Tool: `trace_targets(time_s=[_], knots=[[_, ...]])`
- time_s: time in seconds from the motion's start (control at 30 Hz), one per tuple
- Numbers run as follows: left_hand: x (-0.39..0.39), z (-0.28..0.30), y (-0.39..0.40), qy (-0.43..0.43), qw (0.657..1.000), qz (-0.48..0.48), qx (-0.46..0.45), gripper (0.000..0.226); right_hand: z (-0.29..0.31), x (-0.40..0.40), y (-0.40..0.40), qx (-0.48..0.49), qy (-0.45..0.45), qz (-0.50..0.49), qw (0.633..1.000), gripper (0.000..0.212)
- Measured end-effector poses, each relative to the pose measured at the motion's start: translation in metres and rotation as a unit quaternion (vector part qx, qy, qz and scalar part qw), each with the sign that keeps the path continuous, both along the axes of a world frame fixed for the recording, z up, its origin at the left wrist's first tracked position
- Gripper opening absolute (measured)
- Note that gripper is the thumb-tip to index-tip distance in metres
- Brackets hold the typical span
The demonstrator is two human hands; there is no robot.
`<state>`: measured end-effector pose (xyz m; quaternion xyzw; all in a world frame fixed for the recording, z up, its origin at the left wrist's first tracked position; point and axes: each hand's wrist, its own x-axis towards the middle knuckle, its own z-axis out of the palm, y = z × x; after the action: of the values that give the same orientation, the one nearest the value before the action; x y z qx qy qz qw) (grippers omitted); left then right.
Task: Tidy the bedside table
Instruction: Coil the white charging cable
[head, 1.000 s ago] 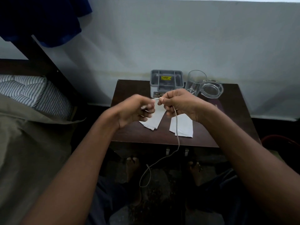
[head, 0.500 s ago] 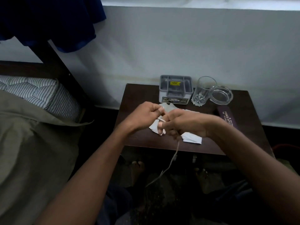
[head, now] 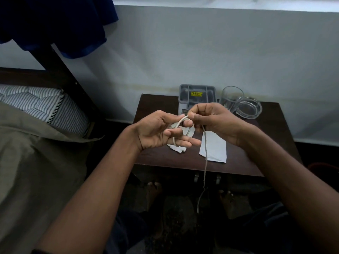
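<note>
A thin white cable [head: 205,154] is held over the dark wooden bedside table [head: 156,105]. My right hand [head: 211,120] pinches the cable near its plug end, and the rest hangs down past the table's front edge toward the floor. A loop of the cable runs round the spread fingers of my left hand [head: 161,131]. Under my hands lie two white folded papers: one paper [head: 214,150] to the right, one paper [head: 177,148] partly hidden by my left fingers.
At the table's back stand a grey compartment organiser [head: 197,96], a clear drinking glass [head: 231,96] and a glass ashtray [head: 247,109]. A bed with a striped mattress [head: 47,107] and tan sheet lies left. Blue cloth [head: 55,24] hangs above. My bare feet stand below the table.
My hands rose a little and parted. My left hand went from a closed fist to spread fingers, with the cable now looped round them. Less cable hangs down.
</note>
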<state>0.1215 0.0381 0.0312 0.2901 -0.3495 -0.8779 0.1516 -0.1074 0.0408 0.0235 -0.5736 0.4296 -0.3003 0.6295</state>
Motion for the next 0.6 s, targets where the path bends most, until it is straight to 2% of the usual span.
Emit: trace_targets(time_s=[0.1,0.17,0.2,0.23,0.3,0.37,0.43,0.53,0.57,0.6], knots=[[0.003,0.000,-0.005,0.115,0.993,0.020,0.014,0.048,-0.004,0.009,0.005,0.028,-0.007,-0.006,1.000,0.026],[0.008,0.006,-0.010,0.193,0.978,0.078,0.029,0.047,-0.010,0.017,0.009,0.073,0.059,0.023,0.995,0.037],[0.011,0.008,-0.014,0.191,0.974,0.117,0.016,0.046,-0.012,0.020,0.012,0.096,0.105,0.058,0.988,0.038],[0.015,0.007,-0.018,0.153,0.974,0.165,-0.017,0.046,-0.014,0.024,0.017,0.116,0.146,0.104,0.977,0.037],[0.020,0.000,-0.024,0.017,0.965,0.236,-0.113,0.043,-0.014,0.031,0.023,0.139,0.184,0.188,0.955,0.032],[0.021,-0.013,-0.025,-0.133,0.940,0.224,-0.220,0.041,-0.010,0.035,0.025,0.141,0.176,0.218,0.950,0.026],[0.019,-0.022,-0.023,-0.248,0.904,0.173,-0.301,0.042,-0.005,0.036,0.022,0.130,0.149,0.211,0.957,0.020],[0.017,-0.025,-0.017,-0.323,0.873,0.074,-0.357,0.046,0.001,0.029,0.013,0.101,0.110,0.156,0.976,0.013],[0.018,-0.024,-0.015,-0.330,0.877,0.045,-0.347,0.046,0.002,0.025,0.009,0.085,0.104,0.132,0.982,0.016],[0.019,-0.022,-0.013,-0.318,0.895,0.016,-0.312,0.047,0.002,0.019,0.005,0.071,0.099,0.110,0.986,0.021]])
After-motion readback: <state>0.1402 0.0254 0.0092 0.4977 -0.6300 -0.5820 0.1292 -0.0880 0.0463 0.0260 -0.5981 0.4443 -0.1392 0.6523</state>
